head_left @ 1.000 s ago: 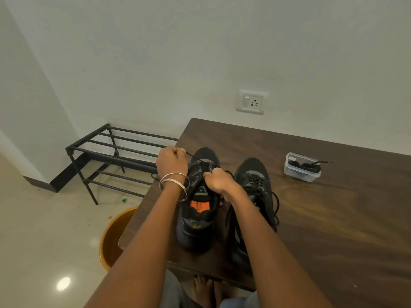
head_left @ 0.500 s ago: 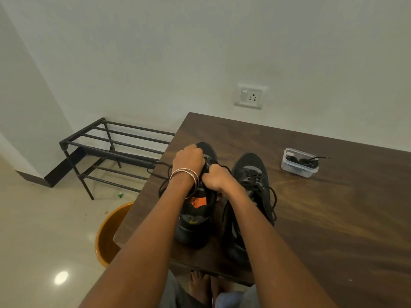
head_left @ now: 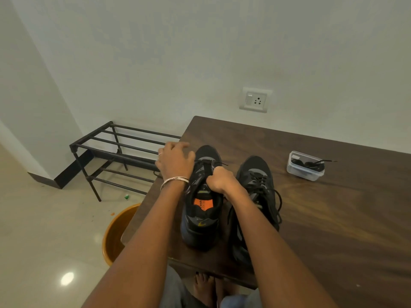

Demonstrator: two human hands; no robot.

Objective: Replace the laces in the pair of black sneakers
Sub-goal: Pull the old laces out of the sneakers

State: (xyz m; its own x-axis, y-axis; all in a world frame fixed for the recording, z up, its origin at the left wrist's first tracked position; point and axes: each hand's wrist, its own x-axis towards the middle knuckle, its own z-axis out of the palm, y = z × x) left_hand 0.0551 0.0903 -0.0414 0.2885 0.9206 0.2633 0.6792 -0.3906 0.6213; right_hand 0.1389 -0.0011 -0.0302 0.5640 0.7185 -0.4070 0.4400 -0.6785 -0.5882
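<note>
Worktop [head_left: 311,218]: the dark wooden top ends just left of the shoe in hand, and an orange bucket [head_left: 115,236] stands on the floor below that edge. A hard sideways tug could, in my judgement, drag the shoe toward that drop

Left sneaker [head_left: 200,216]: upright near the front left corner, tongue open, orange insole label showing. Your right hand [head_left: 219,180] has its grip closed on the tongue or upper eyelet area. If that hold slackens while you pull, the shoe will likely skid or tip

Right sneaker [head_left: 255,181]: just beside the first, still laced, loose ends trailing on its right side. Your right forearm lies close over it; a jerk could knock it

Container [head_left: 305,166]: clear tub well apart to the right, black laces inside, one end hanging over the rim. Safe for now

Left hand [head_left: 175,162]: fingers curled, seemingly pinching the lace [head_left: 209,162] at the toe-end eyelets; the pinch itself is hidden, so I cannot tell for sure. Risk: the tip snagging in an eyelet, or fraying
</note>
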